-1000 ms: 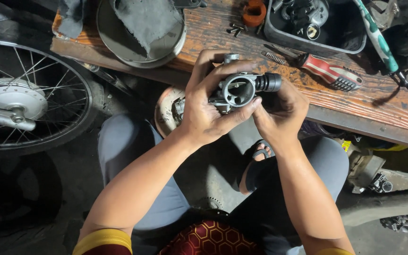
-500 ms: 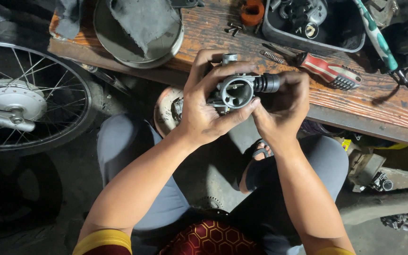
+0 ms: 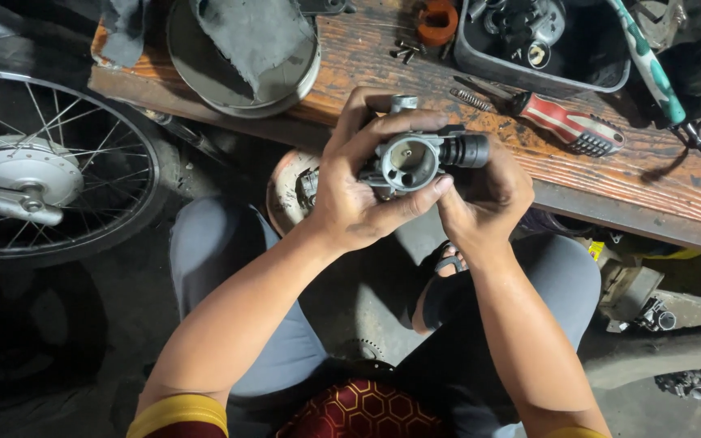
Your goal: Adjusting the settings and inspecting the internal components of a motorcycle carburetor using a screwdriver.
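Grey metal carburetor (image 3: 412, 160) gripped in both hands above the lap, just in front of the tabletop (image 3: 610, 182) edge. Left hand (image 3: 359, 195) fingers (image 3: 383, 130) curl over its top, thumb pressed along the underside; right hand (image 3: 484, 199) closed around the far side, below the black rubber sleeve (image 3: 464, 151) sticking out to the right. Round bore faces the camera. On the wooden tabletop: red-handled screwdriver (image 3: 565, 123) just beyond the hands, black tray (image 3: 541, 49) of parts, orange ring (image 3: 436, 21), small screws (image 3: 406, 49), round metal pan (image 3: 241, 57) with grey cloth (image 3: 257, 32), green-and-white tool handle (image 3: 651, 61). Spoked wheel (image 3: 38, 174) on the floor at left. Grey trousers (image 3: 229, 268) below.
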